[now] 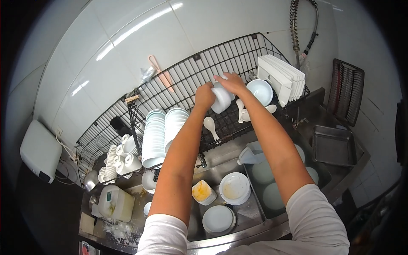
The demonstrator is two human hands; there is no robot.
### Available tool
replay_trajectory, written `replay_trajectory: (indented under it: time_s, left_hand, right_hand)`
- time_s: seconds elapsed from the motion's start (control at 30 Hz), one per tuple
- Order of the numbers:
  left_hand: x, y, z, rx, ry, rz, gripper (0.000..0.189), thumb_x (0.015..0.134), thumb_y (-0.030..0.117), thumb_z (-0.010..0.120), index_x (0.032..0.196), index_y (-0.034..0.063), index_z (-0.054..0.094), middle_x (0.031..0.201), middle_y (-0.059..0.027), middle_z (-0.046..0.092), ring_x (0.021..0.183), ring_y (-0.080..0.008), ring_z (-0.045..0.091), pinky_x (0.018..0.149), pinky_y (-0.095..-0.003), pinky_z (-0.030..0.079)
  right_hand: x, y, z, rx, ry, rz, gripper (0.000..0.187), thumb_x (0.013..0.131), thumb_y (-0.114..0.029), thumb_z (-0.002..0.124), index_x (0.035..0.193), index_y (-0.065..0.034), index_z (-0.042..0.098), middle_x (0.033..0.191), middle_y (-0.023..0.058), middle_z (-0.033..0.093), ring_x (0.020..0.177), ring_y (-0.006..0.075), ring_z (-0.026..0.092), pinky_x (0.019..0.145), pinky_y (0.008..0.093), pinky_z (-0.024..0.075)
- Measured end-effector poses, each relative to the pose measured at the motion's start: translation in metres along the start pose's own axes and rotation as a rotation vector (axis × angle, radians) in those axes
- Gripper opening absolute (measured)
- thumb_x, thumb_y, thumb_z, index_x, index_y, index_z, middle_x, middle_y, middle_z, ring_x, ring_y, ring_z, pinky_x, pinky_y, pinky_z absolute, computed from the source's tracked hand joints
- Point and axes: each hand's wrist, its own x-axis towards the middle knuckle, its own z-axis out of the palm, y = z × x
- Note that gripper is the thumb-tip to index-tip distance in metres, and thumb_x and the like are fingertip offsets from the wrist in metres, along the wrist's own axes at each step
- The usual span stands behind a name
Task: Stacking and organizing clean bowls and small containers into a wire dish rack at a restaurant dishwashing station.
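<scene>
Both arms reach up to the black wire dish rack (231, 129) on the wall. My left hand (205, 95) grips the left side of a white bowl (221, 100), its thumb side partly hidden. Over the back of the white bowls, my right hand (232, 83) has its fingers spread; whether it grips one is unclear. A white soup spoon (210, 126) lies below them, and more white spoons (239, 110) lie to the right. Beside these stands a pale round bowl (259, 92). Stacks of pale bowls (154, 138) stand left of my hands.
White rectangular plates (280, 78) stand upright at the rack's right. White cups (131, 162) fill its left part. Below, the steel sink (245, 223) holds stacked round plates (217, 218) and a food-stained container (201, 191). A plastic jug (251, 153) rests by the water-filled basin.
</scene>
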Motion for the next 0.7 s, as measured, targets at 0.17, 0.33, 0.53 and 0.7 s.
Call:
replay_trajectory:
  time_s: [0.17, 0.33, 0.53, 0.7]
  left_hand:
    - [0.005, 0.028, 0.002, -0.025, 0.133, 0.122, 0.021, 0.080, 0.006, 0.063, 0.099, 0.0015, 0.071, 0.089, -0.0259, 0.071, 0.088, -0.0444, 0.069, 0.081, -0.0507, 0.054]
    - [0.007, 0.038, -0.009, 0.039, -0.075, 0.175, 0.018, 0.082, 0.011, 0.069, 0.095, -0.0008, 0.071, 0.089, -0.0234, 0.072, 0.088, -0.0433, 0.069, 0.080, -0.0513, 0.053]
    - [0.006, 0.022, -0.001, 0.184, 0.172, 0.052, 0.025, 0.086, 0.017, 0.071, 0.093, -0.0031, 0.058, 0.080, -0.0254, 0.069, 0.081, -0.0449, 0.069, 0.073, -0.0533, 0.053]
    - [0.008, 0.014, 0.010, 0.224, 0.180, -0.011, 0.026, 0.088, 0.014, 0.067, 0.101, -0.0035, 0.053, 0.082, -0.0262, 0.070, 0.083, -0.0443, 0.070, 0.074, -0.0524, 0.055]
  right_hand:
    - [-0.006, 0.001, 0.002, -0.078, 0.037, -0.040, 0.068, 0.095, -0.053, 0.052, 0.146, -0.0084, 0.051, 0.149, 0.0264, 0.046, 0.138, 0.0434, 0.044, 0.115, 0.0483, 0.0351]
    - [-0.001, 0.014, -0.001, -0.094, 0.065, 0.007, 0.065, 0.091, -0.045, 0.055, 0.144, -0.0077, 0.052, 0.147, 0.0255, 0.047, 0.136, 0.0435, 0.046, 0.112, 0.0488, 0.0389]
    - [0.003, 0.008, -0.002, -0.116, 0.070, 0.008, 0.069, 0.085, -0.045, 0.058, 0.140, -0.0032, 0.054, 0.146, 0.0268, 0.046, 0.136, 0.0439, 0.045, 0.111, 0.0492, 0.0405]
    - [-0.006, 0.001, -0.002, -0.052, -0.001, -0.009, 0.097, 0.076, -0.062, 0.068, 0.149, -0.0010, 0.046, 0.149, 0.0308, 0.043, 0.141, 0.0417, 0.041, 0.116, 0.0432, 0.0352]
